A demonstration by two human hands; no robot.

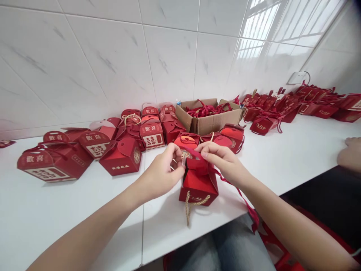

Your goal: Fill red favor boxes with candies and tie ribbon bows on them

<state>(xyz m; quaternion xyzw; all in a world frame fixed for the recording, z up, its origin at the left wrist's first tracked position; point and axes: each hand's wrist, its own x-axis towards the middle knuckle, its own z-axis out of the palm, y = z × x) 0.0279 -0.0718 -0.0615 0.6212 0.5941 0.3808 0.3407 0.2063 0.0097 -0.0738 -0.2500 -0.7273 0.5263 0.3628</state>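
Observation:
A small red gift box [199,186] stands on the white table before me, a twisted gold cord handle [187,209] hanging down its near side. Across its top runs a dark red ribbon [244,201], whose long tail trails right and drops over the table edge. My left hand [166,169], fingers curled, is at the box's upper left side and pinches the ribbon near the top. My right hand [222,158] has thumb and forefinger closed on the ribbon at the upper right. Part of the box top is hidden behind the fingers and ribbon.
Several red gift boxes [120,156] sit left along the tiled wall. Behind my hands is an open cardboard box [217,123] of red ribbons. More red boxes [265,122] line the right side. Another person's hand [349,154] rests at the right table edge.

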